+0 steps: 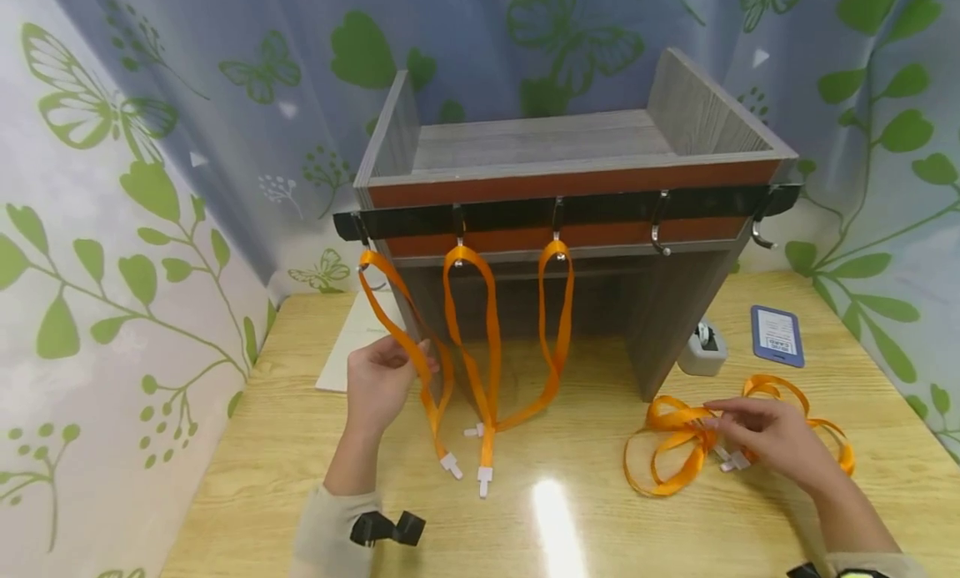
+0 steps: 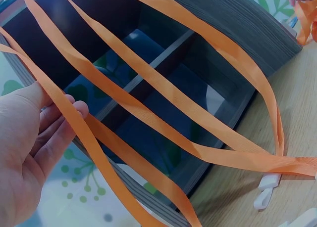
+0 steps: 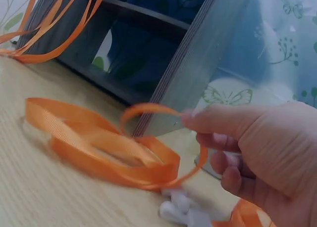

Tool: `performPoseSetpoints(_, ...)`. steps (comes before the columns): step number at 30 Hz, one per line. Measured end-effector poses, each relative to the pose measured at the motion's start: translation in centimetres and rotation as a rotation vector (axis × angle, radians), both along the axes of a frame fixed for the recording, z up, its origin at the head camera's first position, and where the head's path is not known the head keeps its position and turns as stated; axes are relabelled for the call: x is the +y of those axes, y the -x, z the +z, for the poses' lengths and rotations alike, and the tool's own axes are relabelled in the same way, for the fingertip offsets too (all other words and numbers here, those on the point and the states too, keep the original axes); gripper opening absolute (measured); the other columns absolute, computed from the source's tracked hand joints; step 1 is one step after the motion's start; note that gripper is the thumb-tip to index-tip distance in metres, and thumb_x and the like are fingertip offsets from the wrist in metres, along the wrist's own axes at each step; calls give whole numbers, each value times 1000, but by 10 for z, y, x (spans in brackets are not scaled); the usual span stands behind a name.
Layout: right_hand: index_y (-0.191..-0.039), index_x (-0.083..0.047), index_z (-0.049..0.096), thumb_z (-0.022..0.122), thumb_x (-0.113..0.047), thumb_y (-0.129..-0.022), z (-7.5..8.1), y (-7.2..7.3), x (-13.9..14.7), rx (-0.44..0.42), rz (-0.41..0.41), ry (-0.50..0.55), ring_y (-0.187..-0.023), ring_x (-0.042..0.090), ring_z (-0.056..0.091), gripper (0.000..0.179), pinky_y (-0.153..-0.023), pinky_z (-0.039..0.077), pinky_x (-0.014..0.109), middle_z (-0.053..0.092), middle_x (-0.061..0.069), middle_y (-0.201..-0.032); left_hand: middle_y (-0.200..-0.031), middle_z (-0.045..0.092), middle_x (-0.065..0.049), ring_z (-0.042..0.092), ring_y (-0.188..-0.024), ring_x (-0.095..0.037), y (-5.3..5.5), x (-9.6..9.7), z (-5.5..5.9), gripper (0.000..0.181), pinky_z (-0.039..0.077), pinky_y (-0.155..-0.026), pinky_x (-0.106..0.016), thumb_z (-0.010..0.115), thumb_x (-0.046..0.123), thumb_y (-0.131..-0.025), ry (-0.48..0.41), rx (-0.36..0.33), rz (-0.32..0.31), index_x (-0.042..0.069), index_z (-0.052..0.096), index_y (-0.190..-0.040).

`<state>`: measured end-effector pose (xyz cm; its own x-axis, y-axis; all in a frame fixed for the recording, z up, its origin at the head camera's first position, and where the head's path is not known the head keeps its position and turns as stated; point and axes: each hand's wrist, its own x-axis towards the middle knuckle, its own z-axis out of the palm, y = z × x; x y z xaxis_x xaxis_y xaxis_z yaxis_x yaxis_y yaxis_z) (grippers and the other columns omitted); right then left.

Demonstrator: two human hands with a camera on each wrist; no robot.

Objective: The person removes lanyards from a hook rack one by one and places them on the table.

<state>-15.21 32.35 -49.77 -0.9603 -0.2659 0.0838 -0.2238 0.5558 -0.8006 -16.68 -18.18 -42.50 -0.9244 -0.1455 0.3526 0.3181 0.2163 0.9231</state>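
Observation:
Three orange lanyards hang from the hooks at the left and middle of the rack: a left lanyard (image 1: 390,307), a second lanyard (image 1: 491,328) and a third lanyard (image 1: 564,319). White plastic clips (image 1: 451,465) are at their lower ends. My left hand (image 1: 382,382) is at the left lanyard, its loosely bent fingers touching the strap (image 2: 84,130), which crosses in front of them. On the right, my right hand (image 1: 772,436) pinches a loop of a loose orange lanyard (image 3: 99,148) between thumb and forefinger. More orange strap (image 1: 843,453) lies beside that hand, partly hidden by it.
A grey wooden shelf unit (image 1: 540,144) carries a black hook rail (image 1: 510,217). Its two right-hand hooks (image 1: 658,228) bear nothing. Behind the right hand lie a blue card holder (image 1: 777,334) and a white box-shaped object (image 1: 702,357). A pale booklet (image 1: 348,344) lies at left.

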Motion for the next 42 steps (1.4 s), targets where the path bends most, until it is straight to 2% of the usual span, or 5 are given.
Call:
performPoseSetpoints(9,-117,0,70,71,-13,-93,37,4,-27,14,-7,54,-70,15,67,28,-57,56,26,75,-7,-88,-71,72,-22,72,-59,-12,-1,0,-2,15,61,-57,-27,75,6,-89,-18,-7,4,-7,73,-82)
performPoseSetpoints(19,-117,1,71,70,-8,-93,71,11,-71,53,60,181,-56,16,53,25,-46,44,29,68,-6,-73,-70,72,-21,72,-58,-11,-3,3,-6,14,61,-58,-27,75,7,-89,12,-7,2,-5,74,-82)
performPoseSetpoints(26,-116,-8,74,73,-14,-92,84,21,-108,60,140,158,-58,16,58,25,-46,46,26,70,-4,-82,-69,72,-19,72,-58,-11,-5,3,-5,15,61,-56,-27,75,6,-88,-38,-20,19,-7,72,-82)
performPoseSetpoints(35,-121,-6,71,78,-22,-88,91,31,-161,48,115,190,-68,9,63,37,-58,53,23,73,3,-87,-67,72,-16,72,-57,-11,-3,3,-1,14,61,-54,-28,75,4,-88,-26,8,22,-7,72,-80)
performPoseSetpoints(42,-104,-3,76,80,-18,-86,95,35,-188,94,151,190,-67,8,64,25,-60,55,23,75,5,-85,-64,72,-3,72,-57,-12,-1,4,-1,13,61,-54,-29,75,2,-87,-58,4,15,-9,71,-81)
